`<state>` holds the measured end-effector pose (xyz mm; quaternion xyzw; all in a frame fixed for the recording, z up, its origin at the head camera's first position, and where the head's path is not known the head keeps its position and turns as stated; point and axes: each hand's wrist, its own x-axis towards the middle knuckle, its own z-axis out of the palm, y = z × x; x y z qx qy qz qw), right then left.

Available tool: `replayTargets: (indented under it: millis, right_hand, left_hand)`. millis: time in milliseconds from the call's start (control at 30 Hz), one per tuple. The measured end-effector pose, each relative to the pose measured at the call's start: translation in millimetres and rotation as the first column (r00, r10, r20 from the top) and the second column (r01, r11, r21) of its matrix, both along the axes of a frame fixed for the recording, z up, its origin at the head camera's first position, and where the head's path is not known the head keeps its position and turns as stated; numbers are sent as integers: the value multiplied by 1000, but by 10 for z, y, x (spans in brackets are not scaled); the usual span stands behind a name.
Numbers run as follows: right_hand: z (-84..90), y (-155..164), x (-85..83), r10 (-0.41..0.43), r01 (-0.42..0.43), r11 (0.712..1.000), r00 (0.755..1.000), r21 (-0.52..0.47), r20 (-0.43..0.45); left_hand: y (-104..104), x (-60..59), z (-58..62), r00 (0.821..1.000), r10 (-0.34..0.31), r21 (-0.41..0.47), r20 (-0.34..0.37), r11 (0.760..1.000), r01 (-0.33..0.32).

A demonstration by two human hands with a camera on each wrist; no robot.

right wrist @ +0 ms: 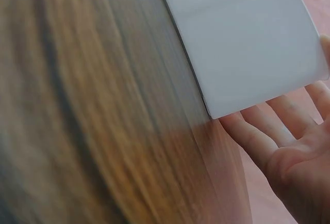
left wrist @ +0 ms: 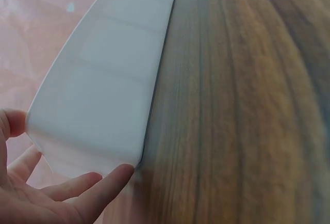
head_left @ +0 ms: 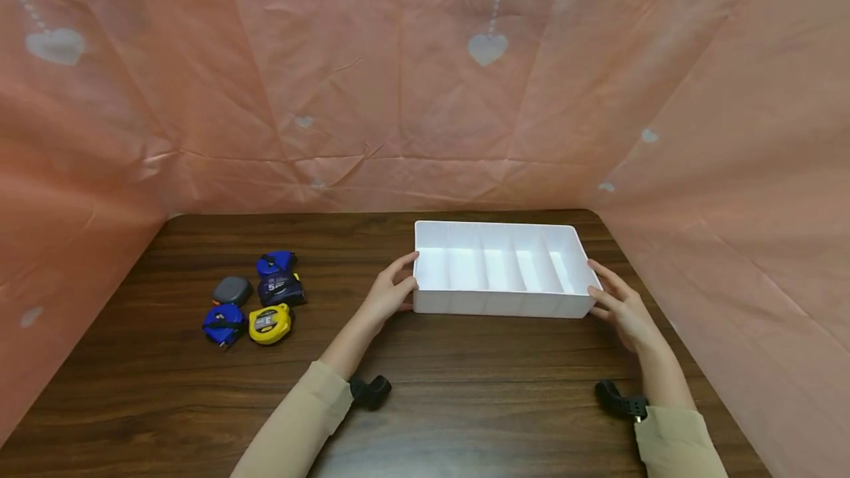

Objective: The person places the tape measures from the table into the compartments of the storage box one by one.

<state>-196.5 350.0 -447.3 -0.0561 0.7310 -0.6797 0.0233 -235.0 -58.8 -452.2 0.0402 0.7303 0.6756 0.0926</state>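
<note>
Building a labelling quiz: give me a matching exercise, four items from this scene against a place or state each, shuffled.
Items:
1. white tray
2. yellow tape
3. grey case
4. left hand

Places or states:
A. at the tray's left end
B. between both hands, compartments empty
C. leftmost in the far row of the cluster
D. near row of the cluster, right of a blue tape

Pairs: 1-B, 2-D, 3-C, 4-A

Beige sleeves point(head_left: 312, 408), black wrist-mounted cameras point(head_left: 370, 392)
</note>
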Motion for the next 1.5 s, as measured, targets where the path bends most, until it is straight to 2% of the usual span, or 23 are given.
replayTargets:
  millis: [533, 800, 1500]
  right_hand:
    - [-18, -134, 3, 65, -63, 997, 997, 41, -45]
    - [-16, -176, 10, 72, -70, 996, 997, 50, -42]
    - [1, -344, 53, 92, -91, 990, 996, 111, 1]
  left_hand:
    - [-183, 191, -3, 999, 0, -7, -33, 1000, 0]
    - [-231, 216, -34, 999, 12, -10, -48, 1000, -12]
    - [-439, 343, -11, 999, 44, -5, 7, 999, -44]
